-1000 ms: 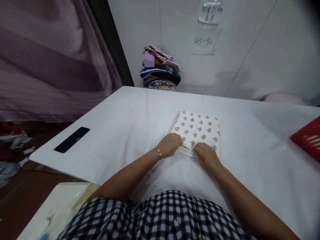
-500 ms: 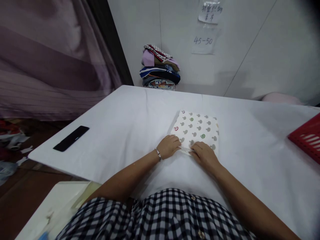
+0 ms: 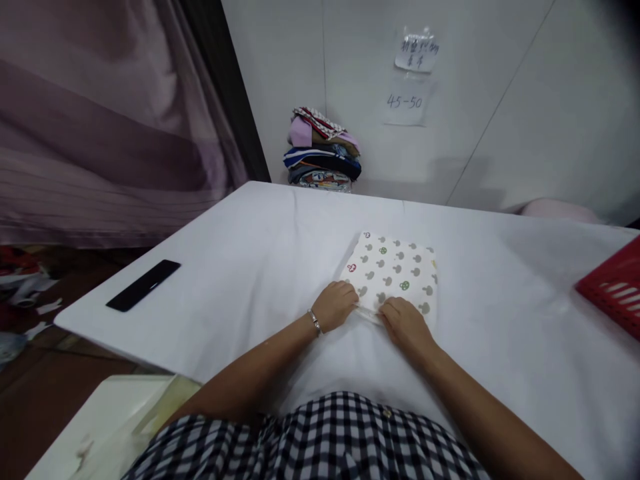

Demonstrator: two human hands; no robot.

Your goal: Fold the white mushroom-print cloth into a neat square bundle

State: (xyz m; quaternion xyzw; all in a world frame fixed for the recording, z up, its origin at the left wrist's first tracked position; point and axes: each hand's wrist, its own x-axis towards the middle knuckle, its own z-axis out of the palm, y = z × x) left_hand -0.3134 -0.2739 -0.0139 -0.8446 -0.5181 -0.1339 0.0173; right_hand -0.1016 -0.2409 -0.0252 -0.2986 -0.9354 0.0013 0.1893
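A white folded cloth (image 3: 390,270) with grey, green and red mushroom prints lies flat on the white table, its near edge towards me. My left hand (image 3: 337,305), with a silver bracelet at the wrist, grips the near left corner between closed fingers. On the same edge, further right, my right hand (image 3: 406,323) has its fingers closed over the fabric. A short stretch of the layered edge shows between the two hands. Both sets of fingertips are partly hidden against the cloth.
The table (image 3: 240,267) has a white cover. A black flat object (image 3: 143,285) lies at its left, and a red plastic basket (image 3: 613,283) stands at the right edge. Folded fabrics (image 3: 324,150) are stacked beyond the far edge, by a wall with paper notes (image 3: 413,80).
The whole view has shifted, so the scene sits slightly lower. Both hands stay at the cloth's near edge, and the right fingers lie flatter over it.
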